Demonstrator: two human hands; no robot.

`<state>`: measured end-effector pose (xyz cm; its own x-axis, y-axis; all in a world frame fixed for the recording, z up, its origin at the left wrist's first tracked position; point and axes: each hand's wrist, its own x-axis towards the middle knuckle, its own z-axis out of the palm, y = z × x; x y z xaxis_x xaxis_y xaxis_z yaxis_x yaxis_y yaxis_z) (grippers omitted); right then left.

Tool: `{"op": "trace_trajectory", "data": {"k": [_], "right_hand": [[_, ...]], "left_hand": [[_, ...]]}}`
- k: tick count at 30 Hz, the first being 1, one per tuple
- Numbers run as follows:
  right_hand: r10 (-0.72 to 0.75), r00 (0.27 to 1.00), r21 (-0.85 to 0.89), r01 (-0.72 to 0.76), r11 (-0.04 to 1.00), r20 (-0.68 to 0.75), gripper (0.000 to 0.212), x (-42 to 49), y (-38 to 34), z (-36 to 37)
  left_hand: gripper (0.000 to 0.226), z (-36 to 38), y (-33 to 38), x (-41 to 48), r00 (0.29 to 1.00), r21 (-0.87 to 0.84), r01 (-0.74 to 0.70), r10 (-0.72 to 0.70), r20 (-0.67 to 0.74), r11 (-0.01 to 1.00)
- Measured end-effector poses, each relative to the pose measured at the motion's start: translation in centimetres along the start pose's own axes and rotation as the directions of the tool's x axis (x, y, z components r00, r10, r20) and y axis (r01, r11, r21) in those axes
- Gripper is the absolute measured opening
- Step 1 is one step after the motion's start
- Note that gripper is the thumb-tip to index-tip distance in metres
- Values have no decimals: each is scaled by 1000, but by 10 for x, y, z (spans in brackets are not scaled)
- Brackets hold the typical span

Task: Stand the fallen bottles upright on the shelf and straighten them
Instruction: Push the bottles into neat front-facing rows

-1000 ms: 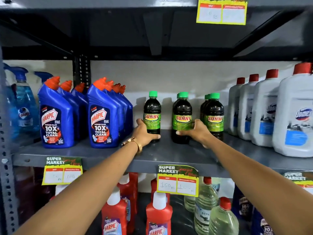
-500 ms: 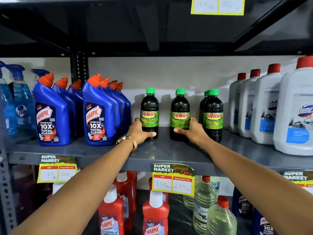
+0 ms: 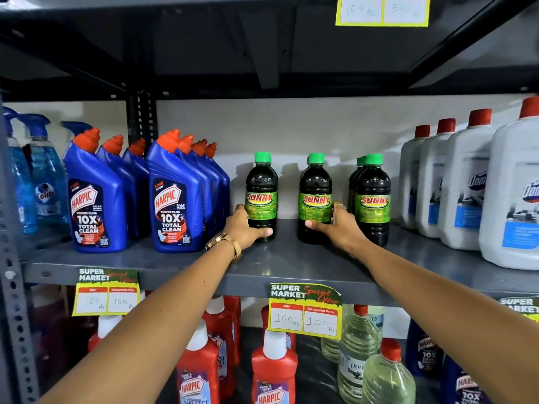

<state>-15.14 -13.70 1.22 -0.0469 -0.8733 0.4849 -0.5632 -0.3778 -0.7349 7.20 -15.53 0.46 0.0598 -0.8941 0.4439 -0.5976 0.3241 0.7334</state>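
Note:
Dark Sunny bottles with green caps stand upright on the grey shelf (image 3: 280, 266). My left hand (image 3: 243, 228) wraps the base of the left Sunny bottle (image 3: 261, 193), thumb across its front. My right hand (image 3: 339, 227) grips the lower part of the middle Sunny bottle (image 3: 315, 193), with another bottle partly hidden behind it. A right-hand pair of Sunny bottles (image 3: 373, 196) stands untouched just beyond my right hand. No bottle in view lies on its side.
Blue Harpic bottles (image 3: 175, 196) stand in rows to the left, with blue spray bottles (image 3: 43, 176) beyond them. White jugs with red caps (image 3: 466, 185) fill the right. Red Harpic bottles (image 3: 272, 371) and clear bottles sit on the shelf below. Price tags (image 3: 304, 312) hang on the shelf edge.
Both hands have stayed on the bases of the two Sunny bottles. The left and middle bottles now stand slightly further apart and face forward. The view has shifted a little.

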Motion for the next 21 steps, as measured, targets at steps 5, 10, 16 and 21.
{"op": "trace_trajectory", "data": {"k": [5,10,16,21], "right_hand": [[21,1000,-1,-21,1000,0,65,-1,1,1],[-31,997,-123,23,992,-64,73,-12,-10,-7],[-170,914,-159,119,980,-369,40,-24,-6,-58],[200,941,-131,-242,961,-272,110,-27,27,-86]], "left_hand": [[81,2,0,-2,1000,41,6,-5,-23,999],[113,-2,18,-20,973,154,-132,157,-167,979],[64,-2,52,-38,762,292,-565,624,-173,771],[90,38,73,-32,972,88,-200,187,145,976]]}}
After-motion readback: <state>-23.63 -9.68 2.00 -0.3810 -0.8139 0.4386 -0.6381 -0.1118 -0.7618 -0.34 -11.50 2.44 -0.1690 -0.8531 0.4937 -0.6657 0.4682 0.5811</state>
